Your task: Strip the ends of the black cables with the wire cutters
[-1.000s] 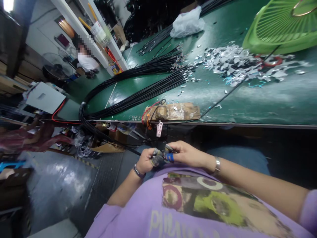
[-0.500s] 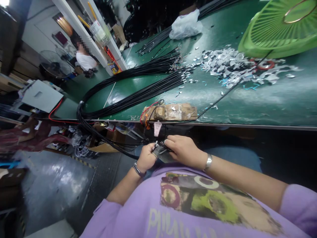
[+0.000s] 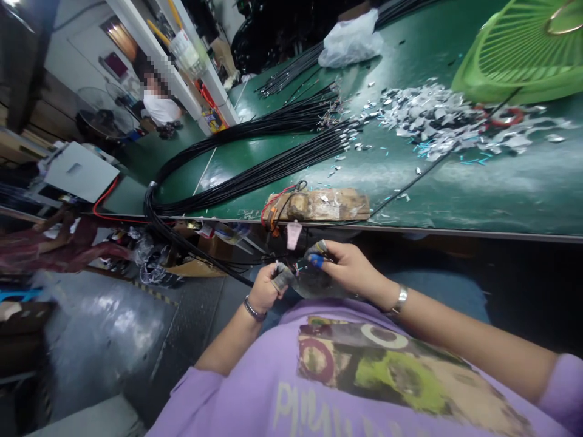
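My left hand [image 3: 268,285] is closed in a pinch on the end of a black cable, near the table's front edge. Thin coloured wires [image 3: 297,268] stick out past its grey-covered fingertips. Just to the right, my right hand [image 3: 348,264] is also closed, thumb against fingers. Grey and blue coverings wrap its fingertips, and whatever it pinches is too small to make out. A gap separates the two hands. Above them hangs a pale pink tag [image 3: 294,235] below a worn wooden block [image 3: 337,204] at the table edge.
A long bundle of black cables [image 3: 259,167] loops across the green table [image 3: 437,200] and over its edge. White and blue scraps [image 3: 423,115] lie heaped by a green fan [image 3: 523,60]. A plastic bag [image 3: 350,42] sits behind. Another person [image 3: 159,106] is far left.
My right hand has drawn away to the right from my left hand, opening a gap where coloured wires now show. My left hand has turned slightly. The view has shifted a little.
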Action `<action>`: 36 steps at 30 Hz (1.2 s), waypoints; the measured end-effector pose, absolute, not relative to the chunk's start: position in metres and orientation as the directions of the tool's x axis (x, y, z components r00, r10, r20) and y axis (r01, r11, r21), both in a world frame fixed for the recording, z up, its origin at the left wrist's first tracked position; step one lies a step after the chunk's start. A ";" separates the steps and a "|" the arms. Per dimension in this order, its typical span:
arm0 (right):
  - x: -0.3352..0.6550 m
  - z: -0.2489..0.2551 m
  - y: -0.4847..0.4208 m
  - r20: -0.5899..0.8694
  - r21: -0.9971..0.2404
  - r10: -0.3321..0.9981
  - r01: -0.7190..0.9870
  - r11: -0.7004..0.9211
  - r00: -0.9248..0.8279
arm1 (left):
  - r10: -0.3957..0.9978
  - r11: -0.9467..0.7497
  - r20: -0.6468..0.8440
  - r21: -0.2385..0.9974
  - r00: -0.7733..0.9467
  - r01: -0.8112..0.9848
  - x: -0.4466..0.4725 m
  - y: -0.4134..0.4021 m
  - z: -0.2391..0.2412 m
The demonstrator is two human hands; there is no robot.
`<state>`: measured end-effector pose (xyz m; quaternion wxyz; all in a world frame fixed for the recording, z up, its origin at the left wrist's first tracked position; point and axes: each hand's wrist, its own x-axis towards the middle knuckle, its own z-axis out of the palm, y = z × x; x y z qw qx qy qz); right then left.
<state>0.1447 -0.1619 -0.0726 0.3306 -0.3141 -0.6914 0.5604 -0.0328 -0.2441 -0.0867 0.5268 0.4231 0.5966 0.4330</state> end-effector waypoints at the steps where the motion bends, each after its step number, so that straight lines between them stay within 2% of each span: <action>1: 0.143 -0.072 -0.163 0.065 -0.993 0.801 0.037 0.108 -0.595 | 0.963 0.260 -0.256 0.965 -0.085 0.040 -0.035 -0.244 -0.088; 4: 0.139 -0.073 -0.168 -0.119 -0.990 0.732 0.020 -0.142 -0.671 | 0.973 0.227 -0.224 0.973 -0.059 0.038 -0.040 -0.246 -0.093; 7: 0.134 -0.076 -0.174 -0.276 -0.932 0.625 0.045 -0.359 -0.730 | 0.977 0.212 -0.210 0.976 -0.045 0.045 -0.042 -0.248 -0.098; 10: 0.130 -0.079 -0.178 -0.355 -0.879 0.572 0.054 -0.474 -0.739 | 0.978 0.208 -0.207 0.977 -0.032 0.050 -0.042 -0.248 -0.100; 12: 0.130 -0.078 -0.179 -0.354 -0.873 0.567 0.045 -0.485 -0.744 | 0.979 0.204 -0.203 0.977 -0.027 0.057 -0.041 -0.248 -0.098; 14: 0.130 -0.076 -0.179 -0.270 -0.920 0.585 0.027 -0.390 -0.765 | 0.978 0.208 -0.207 0.976 -0.021 0.065 -0.039 -0.248 -0.096; 17: 0.134 -0.071 -0.174 -0.059 -0.998 0.605 0.060 -0.019 -0.794 | 0.975 0.221 -0.221 0.973 -0.009 0.071 -0.037 -0.247 -0.092; 18: 0.135 -0.070 -0.173 0.005 -0.984 0.617 0.105 0.143 -0.787 | 0.973 0.230 -0.231 0.971 -0.006 0.071 -0.037 -0.247 -0.092; 20: 0.137 -0.069 -0.171 0.115 -0.875 0.646 0.231 0.425 -0.754 | 0.966 0.258 -0.258 0.964 -0.005 0.066 -0.036 -0.246 -0.091; 22: 0.138 -0.070 -0.172 0.226 -0.744 0.646 0.298 0.597 -0.729 | 0.958 0.286 -0.285 0.956 -0.021 0.061 -0.035 -0.245 -0.090; 26: 0.140 -0.078 -0.175 0.388 -0.653 0.511 0.162 0.740 -0.767 | 0.945 0.326 -0.324 0.944 -0.046 0.054 -0.033 -0.243 -0.089; 28: 0.141 -0.081 -0.173 0.402 -0.630 0.450 0.115 0.768 -0.797 | 0.942 0.335 -0.334 0.941 -0.037 0.048 -0.033 -0.243 -0.089; 33: 0.143 -0.077 -0.167 0.437 -0.489 0.417 0.179 0.854 -0.796 | 0.950 0.313 -0.313 0.949 -0.007 0.047 -0.037 -0.243 -0.090; 36: 0.145 -0.077 -0.168 0.460 -0.493 0.369 0.113 0.863 -0.807 | 0.952 0.305 -0.306 0.951 -0.003 0.044 -0.037 -0.242 -0.091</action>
